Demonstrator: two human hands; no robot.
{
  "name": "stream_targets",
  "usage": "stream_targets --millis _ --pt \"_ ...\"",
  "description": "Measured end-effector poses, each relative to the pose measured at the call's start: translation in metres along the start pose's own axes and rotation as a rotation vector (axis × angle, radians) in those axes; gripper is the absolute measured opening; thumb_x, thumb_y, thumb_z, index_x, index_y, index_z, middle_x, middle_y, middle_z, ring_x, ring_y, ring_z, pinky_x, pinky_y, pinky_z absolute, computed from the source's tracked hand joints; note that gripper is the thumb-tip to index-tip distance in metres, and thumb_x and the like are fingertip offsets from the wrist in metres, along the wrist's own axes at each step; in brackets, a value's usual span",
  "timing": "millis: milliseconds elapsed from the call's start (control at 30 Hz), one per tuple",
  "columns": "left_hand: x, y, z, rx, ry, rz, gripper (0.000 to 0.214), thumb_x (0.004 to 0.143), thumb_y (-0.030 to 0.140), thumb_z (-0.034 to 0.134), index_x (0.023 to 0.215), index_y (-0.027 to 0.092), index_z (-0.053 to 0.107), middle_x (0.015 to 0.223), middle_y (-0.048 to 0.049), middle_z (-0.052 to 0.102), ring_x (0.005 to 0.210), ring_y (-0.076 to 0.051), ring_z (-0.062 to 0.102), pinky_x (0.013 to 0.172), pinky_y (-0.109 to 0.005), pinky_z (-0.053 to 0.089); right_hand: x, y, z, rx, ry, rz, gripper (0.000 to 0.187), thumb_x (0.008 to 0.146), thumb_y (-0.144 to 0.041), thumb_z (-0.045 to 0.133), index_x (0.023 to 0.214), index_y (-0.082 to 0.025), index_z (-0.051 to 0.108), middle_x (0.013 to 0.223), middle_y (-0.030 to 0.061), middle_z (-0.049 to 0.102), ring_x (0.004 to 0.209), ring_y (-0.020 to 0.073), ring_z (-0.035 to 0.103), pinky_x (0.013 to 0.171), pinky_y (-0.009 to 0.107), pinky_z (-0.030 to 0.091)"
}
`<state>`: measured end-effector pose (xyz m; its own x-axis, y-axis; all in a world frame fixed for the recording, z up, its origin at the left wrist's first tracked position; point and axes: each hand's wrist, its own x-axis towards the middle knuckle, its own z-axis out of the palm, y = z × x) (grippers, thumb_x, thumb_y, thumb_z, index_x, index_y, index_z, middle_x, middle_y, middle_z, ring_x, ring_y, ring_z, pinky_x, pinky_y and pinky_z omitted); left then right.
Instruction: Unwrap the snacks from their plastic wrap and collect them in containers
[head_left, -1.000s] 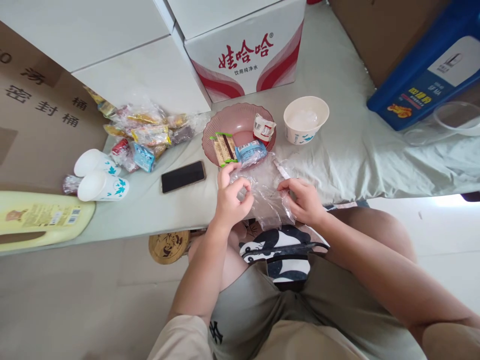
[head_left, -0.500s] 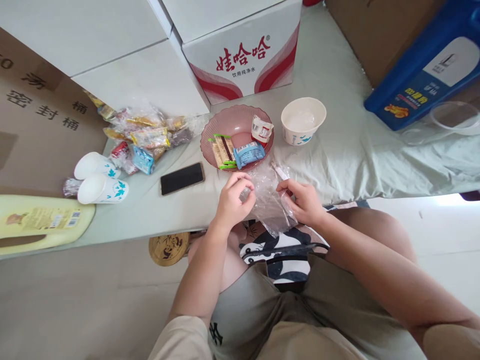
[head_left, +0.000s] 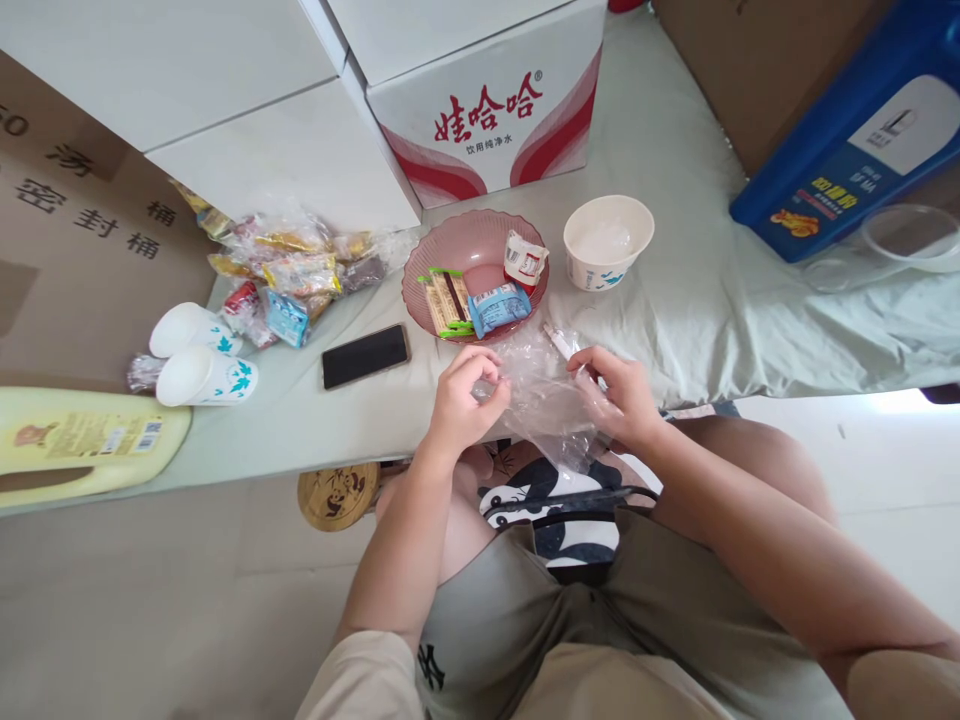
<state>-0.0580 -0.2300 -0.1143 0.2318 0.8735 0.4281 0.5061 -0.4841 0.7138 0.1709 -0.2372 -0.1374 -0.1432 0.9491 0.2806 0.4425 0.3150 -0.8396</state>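
Note:
A clear plastic bag (head_left: pixel 551 405) stretches between my two hands at the near edge of the bench. My left hand (head_left: pixel 466 395) pinches the bag's left side, thumb and forefinger together. On the other side my right hand (head_left: pixel 616 392) grips the bag's right edge, close to a thin white strip (head_left: pixel 559 341). What the strip is I cannot tell. Just beyond the hands lies a pink ribbed plate (head_left: pixel 442 243) holding several green-ended snack packets (head_left: pixel 448 302), a blue wrapped snack (head_left: pixel 498 308) and a white-and-red packet (head_left: pixel 523 260). A white paper bowl (head_left: pixel 607 245) stands right of the plate.
Left of the plate are a phone (head_left: pixel 365 357), a heap of wrapped snacks (head_left: pixel 300 265) and two paper cups (head_left: pixel 206 376). A yellow jug (head_left: pixel 90 440) lies at the far left. White water carton (head_left: pixel 487 120) and blue jug (head_left: pixel 840 150) stand behind.
My right hand has moved slightly to the right, drawing the bag wider. My left hand stays nearly in place, still pinching the bag.

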Motion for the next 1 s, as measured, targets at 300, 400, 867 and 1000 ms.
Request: stream_targets --millis 300,400,867,1000 --pt "0.002 -0.005 -0.004 -0.110 0.132 -0.087 0.032 0.083 0.024 0.063 0.062 0.021 0.040 0.079 -0.0024 0.063 0.074 -0.014 0.061 0.072 -0.029 0.050 0.006 -0.006 -0.005 0.059 0.120 0.196 0.010 0.082 -0.027 0.050 0.084 -0.025 0.059 0.056 -0.0034 0.057 0.051 0.0146 0.050 0.056 0.030 0.039" --pt "0.002 -0.007 -0.005 -0.156 0.175 -0.124 0.041 0.081 0.020 0.063 0.058 0.020 0.030 0.071 -0.0010 0.058 0.067 -0.013 0.058 0.065 -0.027 0.045 0.007 -0.002 -0.002 0.090 0.151 0.290 0.009 0.085 -0.027 0.050 0.088 -0.025 0.058 0.052 -0.0055 0.052 0.049 0.0149 0.049 0.056 0.030 0.039" --pt "0.005 -0.020 -0.001 -0.460 0.523 -0.386 0.027 0.069 0.022 0.067 0.051 0.017 0.048 0.075 -0.0017 0.062 0.061 -0.011 0.060 0.057 -0.025 0.048 0.007 -0.002 -0.010 0.204 0.172 0.107 0.016 0.087 -0.035 0.054 0.078 -0.023 0.059 0.069 -0.0011 0.058 0.063 0.0149 0.052 0.063 0.031 0.040" --pt "0.009 -0.017 -0.005 -0.545 0.642 -0.469 0.018 0.064 0.025 0.065 0.057 0.017 0.051 0.071 -0.0002 0.061 0.056 -0.010 0.060 0.055 -0.024 0.047 0.011 -0.001 -0.009 0.184 0.303 0.233 0.024 0.088 -0.035 0.053 0.068 -0.023 0.049 0.061 -0.0028 0.049 0.061 0.0136 0.045 0.060 0.030 0.037"
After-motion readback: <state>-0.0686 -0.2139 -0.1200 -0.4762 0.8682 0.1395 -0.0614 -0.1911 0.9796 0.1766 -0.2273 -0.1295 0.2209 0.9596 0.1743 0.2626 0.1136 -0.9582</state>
